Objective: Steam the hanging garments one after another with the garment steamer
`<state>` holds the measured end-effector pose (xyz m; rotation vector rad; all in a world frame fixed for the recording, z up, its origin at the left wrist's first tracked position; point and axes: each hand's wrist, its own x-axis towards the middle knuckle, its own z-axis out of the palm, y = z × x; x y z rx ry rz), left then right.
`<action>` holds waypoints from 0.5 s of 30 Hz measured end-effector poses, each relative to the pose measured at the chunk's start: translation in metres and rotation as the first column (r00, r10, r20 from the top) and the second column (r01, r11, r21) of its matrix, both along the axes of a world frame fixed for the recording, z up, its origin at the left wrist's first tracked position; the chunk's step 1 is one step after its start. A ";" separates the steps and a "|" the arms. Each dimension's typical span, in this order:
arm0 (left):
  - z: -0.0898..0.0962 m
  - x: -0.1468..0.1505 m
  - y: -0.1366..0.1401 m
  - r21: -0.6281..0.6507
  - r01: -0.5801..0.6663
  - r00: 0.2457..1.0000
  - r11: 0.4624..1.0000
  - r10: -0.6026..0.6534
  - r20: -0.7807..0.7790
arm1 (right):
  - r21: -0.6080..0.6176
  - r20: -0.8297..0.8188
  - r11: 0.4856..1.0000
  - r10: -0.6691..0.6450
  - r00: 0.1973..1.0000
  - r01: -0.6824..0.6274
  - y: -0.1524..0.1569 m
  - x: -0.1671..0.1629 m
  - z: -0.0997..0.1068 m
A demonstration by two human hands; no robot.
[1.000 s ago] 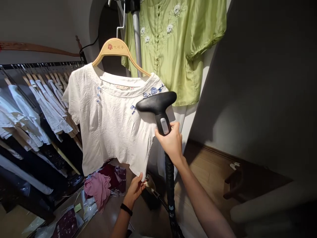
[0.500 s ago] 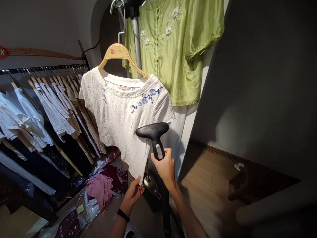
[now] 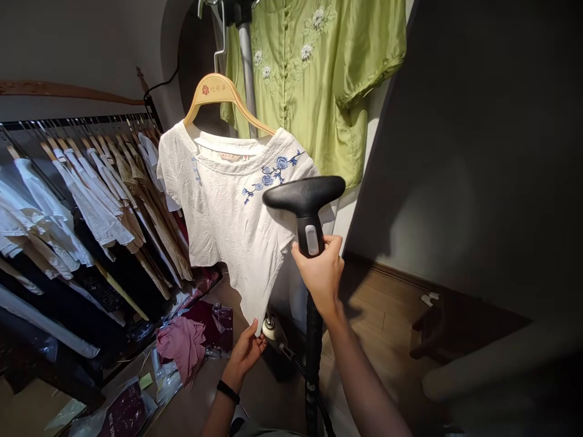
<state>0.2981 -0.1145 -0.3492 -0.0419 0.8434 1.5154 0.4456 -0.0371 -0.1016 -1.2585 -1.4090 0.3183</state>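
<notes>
A white short-sleeved blouse (image 3: 228, 218) with blue flower embroidery hangs from a wooden hanger (image 3: 218, 91). My left hand (image 3: 247, 351) pinches its lower hem corner and draws the cloth down taut. In my right hand (image 3: 321, 270) is the handle of a black garment steamer head (image 3: 304, 197), fingers wrapped round below a grey button. The head is in front of the blouse's sleeve on the right and hides part of it; whether it touches the cloth I cannot tell. A ribbed black hose (image 3: 314, 340) runs down from below my right hand.
A green blouse (image 3: 291, 91) hangs behind, beside a metal pole (image 3: 246, 60). On the left stands a rail of clothes (image 3: 104, 182). Pink cloth (image 3: 182, 346) and plastic-wrapped packages (image 3: 125, 413) lie on the floor. A dark wooden piece of furniture (image 3: 469, 328) is at the right.
My right hand has raised the steamer head up and to the right, nearer the camera, toward the sleeve. My left hand keeps its pinch on the hem, almost in place.
</notes>
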 end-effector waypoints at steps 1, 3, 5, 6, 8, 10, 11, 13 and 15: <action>0.000 0.002 0.000 0.015 0.008 1.000 1.000 -0.008 -0.004 | 0.011 0.009 1.000 0.000 1.000 0.000 0.000 0.000 0.004; -0.001 0.005 0.000 0.039 0.025 1.000 0.999 -0.025 -0.008 | 0.009 0.029 1.000 0.001 1.000 -0.001 -0.002 -0.001 0.003; -0.001 0.010 0.001 0.047 0.037 0.999 0.998 -0.037 -0.002 | -0.029 0.063 0.999 0.017 0.998 -0.015 -0.005 -0.005 -0.011; -0.002 0.011 0.001 0.056 0.043 0.999 0.998 -0.043 0.005 | -0.060 0.089 0.998 0.036 0.995 -0.031 -0.007 -0.006 -0.022; -0.002 0.015 0.002 0.083 0.054 0.998 0.995 -0.056 0.016 | -0.145 0.150 0.988 0.073 0.986 -0.051 -0.011 -0.009 -0.048; -0.003 0.017 0.004 0.099 0.055 0.998 0.994 -0.056 0.008 | -0.242 0.219 0.968 0.117 0.969 -0.062 -0.016 -0.010 -0.072; -0.004 0.017 0.004 0.099 0.048 0.999 0.994 -0.047 -0.005 | -0.283 0.253 0.957 0.140 0.957 -0.065 -0.019 -0.010 -0.081; -0.006 0.017 0.006 0.089 0.012 0.999 0.996 -0.009 -0.040 | -0.334 0.313 0.940 0.184 0.932 -0.073 -0.022 -0.009 -0.094; -0.008 0.017 0.007 0.078 -0.037 0.997 0.996 0.042 -0.066 | -0.337 0.352 0.938 0.207 0.913 -0.083 -0.023 -0.010 -0.096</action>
